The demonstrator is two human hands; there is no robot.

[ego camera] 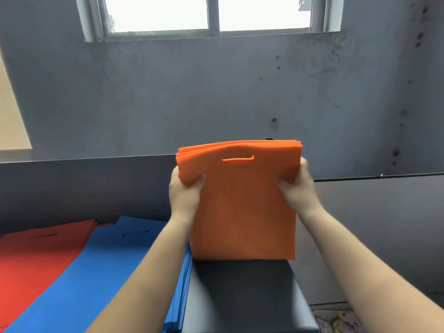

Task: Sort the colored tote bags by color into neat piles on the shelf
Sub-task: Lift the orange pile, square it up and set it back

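A dark grey, smooth-topped shelf [245, 292] carries everything here, its bare surface showing at the lower centre and ending at a rounded right edge. A low dark back panel [84, 186] rises along its far side. On the left part lies a flat pile of red non-woven tote bags [33, 258] with a cut-out handle slot near the far end. Just beside it, overlapping its right edge, lies a thicker pile of blue non-woven tote bags [96, 272], layered edges showing along its right side. A stack of orange non-woven tote bags [242, 212] stands upright with its bottom edge on the bare shelf, just right of the blue pile.
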